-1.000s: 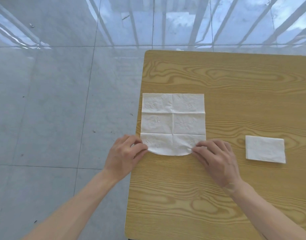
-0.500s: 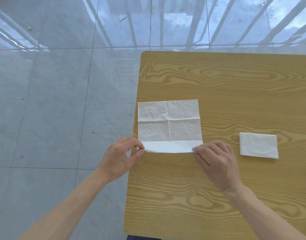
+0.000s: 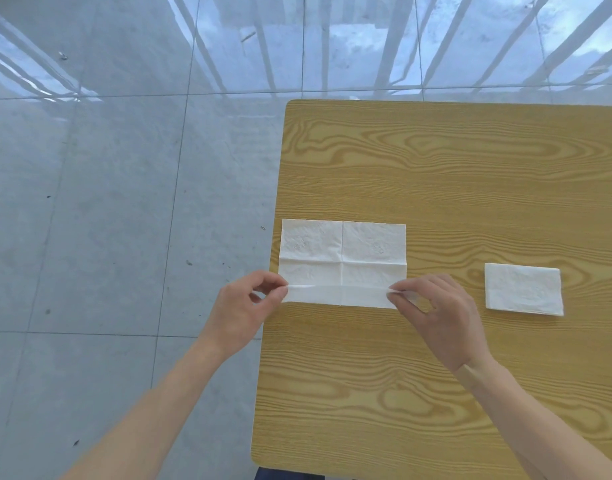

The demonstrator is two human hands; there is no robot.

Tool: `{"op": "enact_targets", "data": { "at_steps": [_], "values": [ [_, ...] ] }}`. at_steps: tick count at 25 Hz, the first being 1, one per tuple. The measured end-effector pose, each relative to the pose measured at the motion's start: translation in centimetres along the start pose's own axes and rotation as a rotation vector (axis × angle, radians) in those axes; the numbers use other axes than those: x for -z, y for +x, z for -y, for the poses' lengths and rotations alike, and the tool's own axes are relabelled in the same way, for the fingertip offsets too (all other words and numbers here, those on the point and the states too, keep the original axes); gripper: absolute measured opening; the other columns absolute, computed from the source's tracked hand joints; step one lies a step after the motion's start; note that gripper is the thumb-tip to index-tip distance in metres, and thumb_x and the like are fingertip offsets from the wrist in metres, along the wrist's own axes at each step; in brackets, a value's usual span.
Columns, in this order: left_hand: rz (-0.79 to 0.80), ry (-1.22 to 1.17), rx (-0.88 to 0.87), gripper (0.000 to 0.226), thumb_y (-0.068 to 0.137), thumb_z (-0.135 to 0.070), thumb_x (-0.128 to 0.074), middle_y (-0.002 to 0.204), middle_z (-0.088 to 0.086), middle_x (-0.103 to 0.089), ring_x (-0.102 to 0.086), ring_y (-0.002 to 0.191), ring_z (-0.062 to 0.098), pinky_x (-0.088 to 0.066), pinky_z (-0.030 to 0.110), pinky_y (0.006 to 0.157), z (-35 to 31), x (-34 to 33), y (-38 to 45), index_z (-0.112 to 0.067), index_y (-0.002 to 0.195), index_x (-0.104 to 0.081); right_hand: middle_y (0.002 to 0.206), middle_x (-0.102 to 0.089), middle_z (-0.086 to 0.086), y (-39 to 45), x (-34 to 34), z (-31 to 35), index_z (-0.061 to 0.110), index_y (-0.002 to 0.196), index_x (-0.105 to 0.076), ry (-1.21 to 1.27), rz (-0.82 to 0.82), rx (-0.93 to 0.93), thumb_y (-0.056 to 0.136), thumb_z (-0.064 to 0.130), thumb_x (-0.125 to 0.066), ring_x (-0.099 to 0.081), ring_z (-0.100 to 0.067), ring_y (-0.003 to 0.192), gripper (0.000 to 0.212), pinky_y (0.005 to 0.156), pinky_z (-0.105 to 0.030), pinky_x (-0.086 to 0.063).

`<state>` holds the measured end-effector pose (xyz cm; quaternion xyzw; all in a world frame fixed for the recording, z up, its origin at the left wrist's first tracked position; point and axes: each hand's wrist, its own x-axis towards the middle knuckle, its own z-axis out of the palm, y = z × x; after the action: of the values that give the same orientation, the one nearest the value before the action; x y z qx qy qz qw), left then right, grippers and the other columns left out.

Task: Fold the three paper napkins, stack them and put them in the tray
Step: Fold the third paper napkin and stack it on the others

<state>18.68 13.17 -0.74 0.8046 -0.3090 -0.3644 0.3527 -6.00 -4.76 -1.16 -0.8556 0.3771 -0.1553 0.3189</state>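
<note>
A white paper napkin (image 3: pixel 342 251) lies at the left edge of the wooden table (image 3: pixel 436 168), creased into squares. Its near strip is lifted and turned over toward the far side. My left hand (image 3: pixel 242 310) pinches the near left corner of that strip, and my right hand (image 3: pixel 439 317) pinches the near right corner. A second napkin (image 3: pixel 524 288), folded into a small rectangle, rests flat on the table to the right of my right hand. No tray and no third napkin are in view.
The table's left edge runs just beside the napkin, with grey tiled floor (image 3: pixel 107 202) beyond it. Bare wood stretches behind and in front of the napkins.
Both hands have lifted the napkin's near edge and carried it away from me, so the visible flat part has become shorter. The folded napkin has stayed where it was.
</note>
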Motion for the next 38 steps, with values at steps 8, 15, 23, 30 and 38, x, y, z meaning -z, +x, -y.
{"op": "enact_targets", "data": {
  "at_steps": [8, 15, 23, 30, 38],
  "values": [
    [-0.084, 0.049, 0.036, 0.013, 0.085, -0.025, -0.075, 0.087, -0.012, -0.070, -0.063, 0.078, 0.000, -0.046, 0.011, 0.066, -0.5, -1.1, 3.2, -0.026, 0.098, -0.071, 0.085, -0.072, 0.011, 2.9, -0.7, -0.8, 0.021, 0.089, -0.076, 0.036, 0.014, -0.139, 0.082, 0.019, -0.078, -0.061, -0.018, 0.087, 0.007, 0.081, -0.043, -0.051],
    [-0.183, 0.266, -0.091, 0.016, 0.086, -0.019, -0.074, 0.088, -0.007, -0.065, -0.061, 0.076, 0.011, -0.053, 0.029, 0.070, -0.3, -1.4, 3.8, -0.019, 0.102, -0.070, 0.083, -0.071, 0.009, 3.4, -1.3, -1.8, 0.021, 0.093, -0.075, -0.110, -0.026, -0.091, 0.083, 0.019, -0.078, -0.059, -0.020, 0.084, 0.011, 0.078, -0.046, -0.050],
    [-0.207, 0.349, -0.125, 0.015, 0.086, -0.020, -0.074, 0.086, -0.009, -0.061, -0.057, 0.074, 0.012, -0.054, 0.033, 0.063, 0.1, -1.5, 4.0, -0.021, 0.100, -0.070, 0.089, -0.070, 0.004, 2.8, -1.7, -2.4, 0.019, 0.095, -0.075, -0.207, -0.091, -0.065, 0.081, 0.018, -0.080, -0.058, -0.026, 0.089, 0.015, 0.079, -0.042, -0.046],
    [-0.232, 0.597, -0.318, 0.026, 0.082, -0.021, -0.077, 0.105, 0.001, -0.062, -0.056, 0.097, 0.023, -0.047, 0.038, 0.081, 0.3, -2.5, 3.8, -0.018, 0.107, -0.071, 0.112, -0.069, -0.003, 2.6, -2.0, -1.9, 0.018, 0.111, -0.074, -0.342, -0.043, 0.079, 0.082, 0.024, -0.078, -0.058, -0.031, 0.108, 0.029, 0.084, -0.047, -0.046],
    [-0.128, 0.657, -0.359, 0.017, 0.082, -0.023, -0.078, 0.100, -0.001, -0.065, -0.061, 0.093, 0.024, -0.041, 0.038, 0.082, -0.6, -1.4, 5.1, -0.021, 0.098, -0.073, 0.098, -0.071, 0.003, 3.6, -1.5, -1.7, 0.023, 0.097, -0.077, -0.336, 0.055, 0.021, 0.082, 0.026, -0.079, -0.059, -0.029, 0.100, 0.015, 0.082, -0.044, -0.042]
  ]
}}
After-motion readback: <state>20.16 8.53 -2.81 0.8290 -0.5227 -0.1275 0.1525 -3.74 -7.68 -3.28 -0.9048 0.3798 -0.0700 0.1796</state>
